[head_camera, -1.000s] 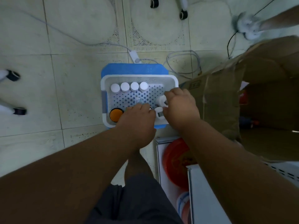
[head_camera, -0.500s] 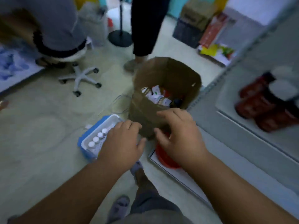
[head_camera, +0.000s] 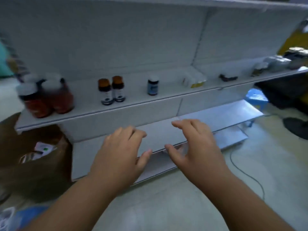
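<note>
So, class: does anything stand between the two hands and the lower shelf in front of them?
Nothing visible does. The left hand and right hand hover empty before the lower shelf; the small bottles stand on the shelf above, the brown bag off left.

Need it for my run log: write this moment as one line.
left hand: open, empty | right hand: open, empty | both: before lower shelf | amber bottles: shelved above

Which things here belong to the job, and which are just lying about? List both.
Job: left hand and right hand, both empty; lower shelf nearest them; probably the amber bottles.
Lying about: brown box, blue stool, cable.
</note>
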A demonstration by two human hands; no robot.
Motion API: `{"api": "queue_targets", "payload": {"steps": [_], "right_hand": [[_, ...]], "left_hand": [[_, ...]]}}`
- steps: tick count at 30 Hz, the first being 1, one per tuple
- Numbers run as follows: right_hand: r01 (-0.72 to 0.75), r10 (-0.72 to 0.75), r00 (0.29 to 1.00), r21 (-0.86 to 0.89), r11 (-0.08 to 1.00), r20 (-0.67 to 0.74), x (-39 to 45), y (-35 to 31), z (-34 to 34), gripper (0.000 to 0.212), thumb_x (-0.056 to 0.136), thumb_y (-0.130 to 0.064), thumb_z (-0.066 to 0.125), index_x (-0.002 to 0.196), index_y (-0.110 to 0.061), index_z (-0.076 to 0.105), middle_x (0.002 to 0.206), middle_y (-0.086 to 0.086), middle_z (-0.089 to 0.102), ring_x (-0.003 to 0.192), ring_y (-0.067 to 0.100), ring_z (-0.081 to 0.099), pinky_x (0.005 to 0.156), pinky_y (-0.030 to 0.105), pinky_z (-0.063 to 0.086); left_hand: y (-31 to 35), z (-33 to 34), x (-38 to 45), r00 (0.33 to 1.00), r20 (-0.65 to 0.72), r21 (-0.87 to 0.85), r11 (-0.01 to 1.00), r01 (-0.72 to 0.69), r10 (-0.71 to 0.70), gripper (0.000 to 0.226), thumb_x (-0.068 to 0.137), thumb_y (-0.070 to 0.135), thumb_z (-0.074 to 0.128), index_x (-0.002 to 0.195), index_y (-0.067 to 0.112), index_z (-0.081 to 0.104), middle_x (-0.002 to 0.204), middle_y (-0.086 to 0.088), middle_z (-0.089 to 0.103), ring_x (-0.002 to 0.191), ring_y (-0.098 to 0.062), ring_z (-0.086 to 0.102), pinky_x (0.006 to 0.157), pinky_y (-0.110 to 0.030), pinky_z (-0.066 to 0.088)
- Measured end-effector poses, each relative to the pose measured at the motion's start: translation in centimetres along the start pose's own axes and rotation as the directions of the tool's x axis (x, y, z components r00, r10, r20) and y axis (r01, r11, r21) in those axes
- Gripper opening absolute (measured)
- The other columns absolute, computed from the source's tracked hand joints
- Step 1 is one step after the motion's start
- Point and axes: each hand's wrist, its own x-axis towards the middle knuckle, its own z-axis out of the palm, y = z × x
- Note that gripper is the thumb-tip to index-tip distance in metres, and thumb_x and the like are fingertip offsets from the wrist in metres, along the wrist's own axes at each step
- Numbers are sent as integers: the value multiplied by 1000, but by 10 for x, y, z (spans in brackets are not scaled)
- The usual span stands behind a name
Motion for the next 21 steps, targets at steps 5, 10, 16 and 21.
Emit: {"api": "queue_targets", "payload": {"steps": [5,10,16,21], "right_hand": [[-175,156,979,-155,972,-128,-26,155,-121,50,75,-37,75,121,-26,59,112,-6,58,105,15,48,86,27,38],[-319,288,943,-208,925,-165,-20,270,-217,50,78,-37,74,125,-26,59,118,-6,57,109,16,50,89,28,38],[-382,339,913,-180,906,-228,16,387,-251,47,80,-40,71,125,-28,59,118,-10,56,111,11,48,94,30,42],[-416,368,903,-229,880,-223,82,497,-268,46,82,-42,69,125,-33,57,120,-13,55,114,11,44,93,25,35]], "left_hand": [[171,66,86,986,-21,-111,979,-170,168,48,85,59,41,111,25,64,105,5,61,97,-22,58,79,-39,49],[311,103,159,960,7,-207,939,-274,281,57,83,62,35,116,26,63,111,3,61,106,-22,56,89,-39,47],[408,151,250,925,51,-220,908,-357,376,48,88,61,41,122,30,58,116,9,57,109,-16,52,89,-33,43],[463,212,364,903,70,-247,885,-396,424,46,95,58,45,135,36,47,131,15,49,122,-8,42,101,-26,32]]}}
